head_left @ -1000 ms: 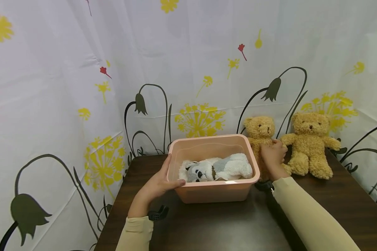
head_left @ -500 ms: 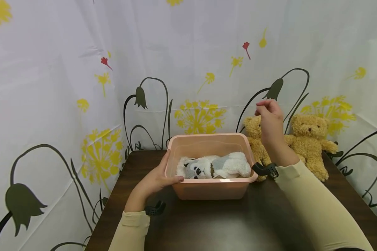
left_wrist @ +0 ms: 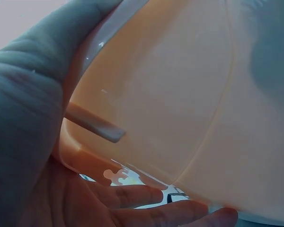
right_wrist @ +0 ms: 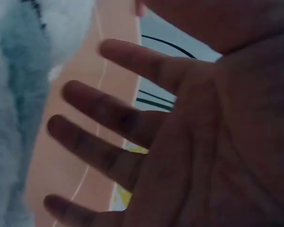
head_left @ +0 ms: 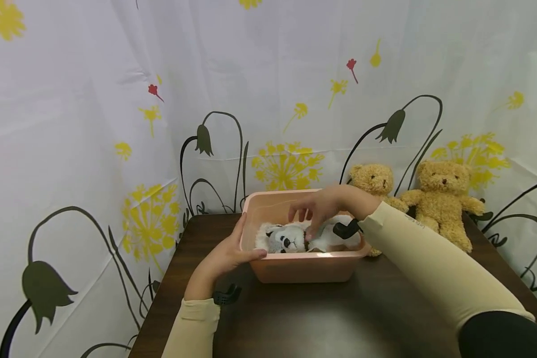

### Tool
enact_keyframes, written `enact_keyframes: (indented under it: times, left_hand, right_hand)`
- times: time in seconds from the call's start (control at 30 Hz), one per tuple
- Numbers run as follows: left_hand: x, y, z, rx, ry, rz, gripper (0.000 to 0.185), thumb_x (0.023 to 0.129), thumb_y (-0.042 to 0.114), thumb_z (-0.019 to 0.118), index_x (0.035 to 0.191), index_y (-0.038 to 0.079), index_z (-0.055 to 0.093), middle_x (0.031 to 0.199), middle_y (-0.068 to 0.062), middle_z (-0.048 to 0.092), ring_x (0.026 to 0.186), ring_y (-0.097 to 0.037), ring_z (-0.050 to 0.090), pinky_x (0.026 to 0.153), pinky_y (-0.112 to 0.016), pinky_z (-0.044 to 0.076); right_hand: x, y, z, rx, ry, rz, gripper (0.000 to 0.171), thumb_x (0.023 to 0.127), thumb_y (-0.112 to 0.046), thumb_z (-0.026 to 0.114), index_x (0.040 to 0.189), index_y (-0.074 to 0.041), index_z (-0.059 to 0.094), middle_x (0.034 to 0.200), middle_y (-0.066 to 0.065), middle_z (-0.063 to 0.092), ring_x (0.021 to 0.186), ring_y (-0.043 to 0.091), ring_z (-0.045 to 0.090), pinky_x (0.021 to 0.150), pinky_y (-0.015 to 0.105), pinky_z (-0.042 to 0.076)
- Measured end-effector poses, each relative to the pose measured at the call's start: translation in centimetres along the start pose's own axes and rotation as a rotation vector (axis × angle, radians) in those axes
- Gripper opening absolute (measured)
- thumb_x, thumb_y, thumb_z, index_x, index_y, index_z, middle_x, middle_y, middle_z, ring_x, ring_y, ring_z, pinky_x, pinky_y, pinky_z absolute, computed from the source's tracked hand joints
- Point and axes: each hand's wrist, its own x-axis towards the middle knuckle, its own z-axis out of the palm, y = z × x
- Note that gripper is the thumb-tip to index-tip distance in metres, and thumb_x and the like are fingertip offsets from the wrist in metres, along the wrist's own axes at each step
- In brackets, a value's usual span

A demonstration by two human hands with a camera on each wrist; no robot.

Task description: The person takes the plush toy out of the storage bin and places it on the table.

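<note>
- Location: the plush dog (head_left: 286, 240), white and grey, lay inside the pink bin (head_left: 304, 271), its head toward the bin's left end and its body toward the right. The bin stood on the dark table (head_left: 331, 318).
- Left hand (head_left: 223, 256): gripped the bin's left end, thumb over the near rim, fingers along the outer wall.
- Right hand (head_left: 322, 204): reached into the bin's opening above the plush, its fingers spread well apart and holding nothing. Whether the thumb touched the fur could not be told.
- Plush, judged: light, soft and compressible, with a pile giving good friction and little risk of breakage. The trunk behind the neck seemed the best hold, whole hand round it; an ear or a tuft of fur would have been a poorer one.
- Bin, judged: light, thin, slightly flexible plastic; the glossy rim was likely somewhat slippery. The rolled edge offered a sound hold, best taken at both ends to keep it level.
- Also present: two tan teddy bears (head_left: 445, 194) sat beyond the bin's right end, presumably equally soft.
</note>
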Motion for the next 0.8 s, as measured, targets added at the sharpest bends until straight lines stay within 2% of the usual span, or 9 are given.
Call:
enact_keyframes:
  times: [0.1, 0.2, 0.37, 0.47, 0.57, 0.63, 0.7, 0.8]
  left_hand:
    - [0.0, 0.0, 0.2, -0.026, -0.003, 0.007, 0.134, 0.083, 0.054, 0.092, 0.176, 0.037, -0.003, 0.182, -0.017, 0.018, 0.157, -0.041, 0.04, 0.128, -0.064, 0.034]
    - [0.0, 0.0, 0.2, -0.028, -0.004, 0.01, 0.134, 0.084, 0.054, 0.092, 0.177, 0.036, -0.003, 0.182, -0.017, 0.019, 0.157, -0.04, 0.04, 0.127, -0.063, 0.034]
    - [0.1, -0.1, -0.2, -0.016, 0.004, 0.014, 0.133, 0.084, 0.055, 0.091, 0.176, 0.036, -0.003, 0.181, -0.017, 0.022, 0.154, -0.039, 0.044, 0.125, -0.063, 0.037]
    - [0.1, -0.1, -0.4, -0.008, 0.0, 0.019, 0.134, 0.084, 0.057, 0.091, 0.176, 0.037, -0.004, 0.18, -0.017, 0.023, 0.153, -0.038, 0.045, 0.124, -0.063, 0.038]
    - [0.2, -0.1, -0.4, 0.004, -0.007, 0.023, 0.135, 0.083, 0.059, 0.091, 0.176, 0.037, -0.004, 0.179, -0.019, 0.024, 0.151, -0.039, 0.046, 0.123, -0.063, 0.04]
    - [0.2, -0.1, -0.4, 0.007, -0.01, 0.022, 0.135, 0.083, 0.06, 0.091, 0.176, 0.038, -0.004, 0.179, -0.02, 0.024, 0.15, -0.039, 0.047, 0.123, -0.064, 0.04]
    - [0.2, -0.1, -0.4, 0.002, -0.013, 0.021, 0.135, 0.082, 0.06, 0.091, 0.176, 0.038, -0.004, 0.179, -0.02, 0.023, 0.151, -0.04, 0.046, 0.123, -0.064, 0.039]
    - [0.1, -0.2, -0.4, -0.006, -0.012, 0.019, 0.136, 0.082, 0.06, 0.091, 0.176, 0.038, -0.004, 0.18, -0.02, 0.023, 0.152, -0.04, 0.045, 0.124, -0.064, 0.038]
  right_hand:
    - [0.2, 0.5, 0.6, -0.067, -0.081, 0.045, 0.079, 0.087, -0.037, 0.094, 0.155, -0.033, 0.053, 0.164, 0.017, 0.048, 0.154, 0.041, 0.045, 0.12, 0.055, 0.047]
    - [0.0, 0.8, 0.9, -0.115, -0.104, 0.07, 0.088, 0.085, -0.037, 0.096, 0.158, -0.034, 0.048, 0.165, 0.017, 0.048, 0.155, 0.04, 0.044, 0.121, 0.055, 0.045]
    - [-0.1, 0.9, 1.3, -0.201, -0.097, 0.092, 0.094, 0.083, -0.03, 0.097, 0.161, -0.032, 0.046, 0.17, 0.013, 0.044, 0.157, 0.032, 0.041, 0.122, 0.052, 0.043]
    - [0.3, 1.2, 1.9, -0.251, -0.095, 0.124, 0.097, 0.082, -0.023, 0.093, 0.165, -0.03, 0.043, 0.174, 0.008, 0.037, 0.152, 0.025, 0.041, 0.114, 0.046, 0.045]
    - [0.7, 1.7, 2.6, -0.323, -0.092, 0.152, 0.1, 0.081, -0.017, 0.086, 0.169, -0.028, 0.039, 0.178, 0.01, 0.03, 0.152, 0.024, 0.039, 0.107, 0.043, 0.042]
    - [0.9, 2.0, 2.9, -0.357, -0.085, 0.159, 0.101, 0.081, -0.015, 0.084, 0.17, -0.026, 0.037, 0.18, 0.013, 0.028, 0.157, 0.026, 0.037, 0.109, 0.043, 0.042]
    - [1.2, 2.2, 3.2, -0.377, -0.079, 0.157, 0.102, 0.082, -0.015, 0.086, 0.171, -0.023, 0.037, 0.179, 0.016, 0.028, 0.163, 0.029, 0.033, 0.117, 0.043, 0.041]
    - [1.4, 2.3, 3.3, -0.37, -0.073, 0.152, 0.102, 0.083, -0.015, 0.088, 0.171, -0.021, 0.037, 0.179, 0.015, 0.031, 0.163, 0.03, 0.033, 0.12, 0.044, 0.04]
